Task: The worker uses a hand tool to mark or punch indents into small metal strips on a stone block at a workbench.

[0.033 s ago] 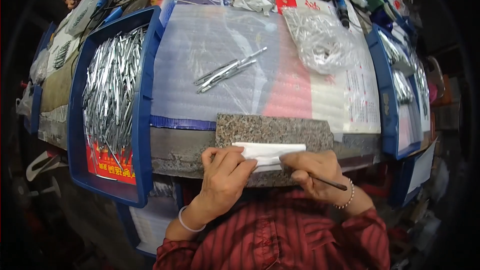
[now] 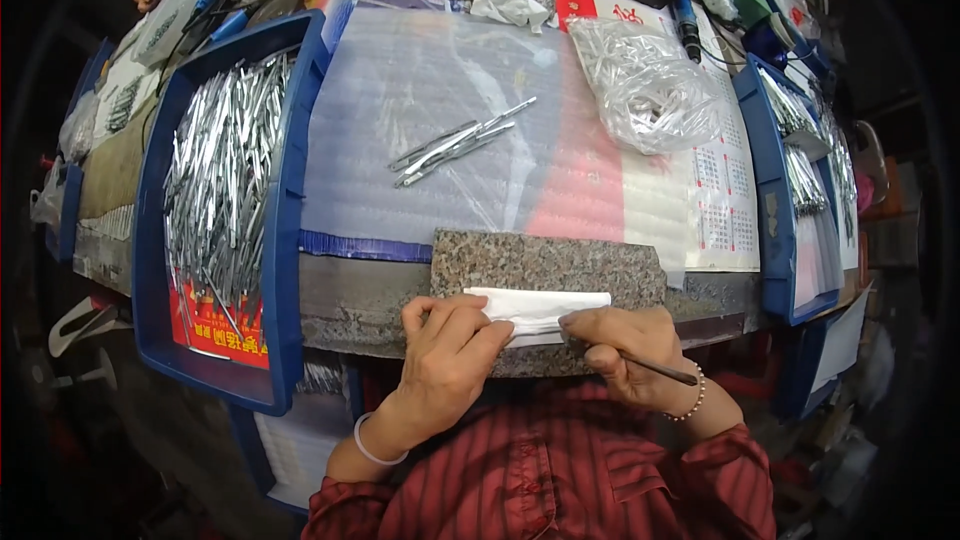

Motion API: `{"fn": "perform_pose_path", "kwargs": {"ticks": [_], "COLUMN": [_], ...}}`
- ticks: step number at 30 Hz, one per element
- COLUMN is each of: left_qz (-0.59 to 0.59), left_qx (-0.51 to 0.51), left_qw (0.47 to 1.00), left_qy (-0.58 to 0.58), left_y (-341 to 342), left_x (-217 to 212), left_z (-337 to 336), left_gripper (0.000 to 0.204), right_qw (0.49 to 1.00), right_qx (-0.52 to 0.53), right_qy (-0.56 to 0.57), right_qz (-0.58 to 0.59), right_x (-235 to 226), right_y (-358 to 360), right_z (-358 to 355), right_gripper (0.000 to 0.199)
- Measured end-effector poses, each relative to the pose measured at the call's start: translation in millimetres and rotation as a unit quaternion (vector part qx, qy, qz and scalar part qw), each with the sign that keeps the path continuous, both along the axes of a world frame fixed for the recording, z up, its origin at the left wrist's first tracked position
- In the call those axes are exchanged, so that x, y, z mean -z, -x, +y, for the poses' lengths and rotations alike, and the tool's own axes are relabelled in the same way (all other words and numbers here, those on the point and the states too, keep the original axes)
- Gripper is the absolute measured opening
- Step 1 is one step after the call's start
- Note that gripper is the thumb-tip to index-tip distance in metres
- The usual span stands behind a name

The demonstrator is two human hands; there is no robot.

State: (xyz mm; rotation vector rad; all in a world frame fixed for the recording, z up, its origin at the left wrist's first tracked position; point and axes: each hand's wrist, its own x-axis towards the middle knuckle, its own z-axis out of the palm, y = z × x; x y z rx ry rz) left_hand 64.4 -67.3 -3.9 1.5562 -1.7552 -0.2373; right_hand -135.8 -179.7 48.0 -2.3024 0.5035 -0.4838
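Note:
A speckled granite slab [image 2: 545, 262] lies at the table's near edge. On it rests a white folded sheet [image 2: 540, 305]. My left hand [image 2: 445, 355] presses and pinches the sheet's left end with its fingertips. My right hand [image 2: 625, 345] touches the sheet's right end and grips a thin dark rod [image 2: 668, 372] that points out to the right. A few slim metal pieces [image 2: 455, 145] lie farther back on a clear plastic sheet [image 2: 400, 90].
A blue tray [image 2: 290, 240] at the left is packed with shiny metal strips. A clear bag of small parts [image 2: 645, 90] sits at the back right. More blue trays [image 2: 765, 190] with metal pieces line the right side. Clutter fills the far edge.

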Motion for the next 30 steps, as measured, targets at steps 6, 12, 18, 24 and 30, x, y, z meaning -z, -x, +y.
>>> {"fn": "perform_pose_path", "kwargs": {"ticks": [6, 12, 18, 24, 30], "left_qz": [0.011, 0.0, 0.008, 0.054, 0.021], "left_qx": [0.003, 0.001, 0.025, 0.023, 0.011], "left_qw": [1.0, 1.0, 1.0, 0.998, 1.0], "left_qy": [-0.005, -0.002, -0.011, -0.025, -0.014], "left_y": [0.0, -0.5, -3.9, -20.3, -20.8], "left_x": [2.0, 2.9, 2.6, 0.3, 3.2], "left_z": [5.2, 4.5, 6.3, 12.5, 15.6], "left_gripper": [0.024, 0.024, 0.021, 0.02, 0.02], "right_qw": [0.999, 0.968, 0.99, 0.998, 0.986], "right_qx": [0.024, 0.033, -0.053, -0.056, -0.051], "right_qy": [0.0, 0.061, 0.131, 0.008, -0.022], "right_qz": [-0.041, -0.242, 0.03, 0.006, -0.159], "right_x": [-6.8, -41.4, -35.5, 4.0, -31.0], "right_y": [5.8, -5.5, -29.2, -38.6, -34.9], "right_z": [-1.6, 0.7, 11.4, 9.1, 9.8], "right_gripper": [0.021, 0.054, 0.027, 0.016, 0.047]}}
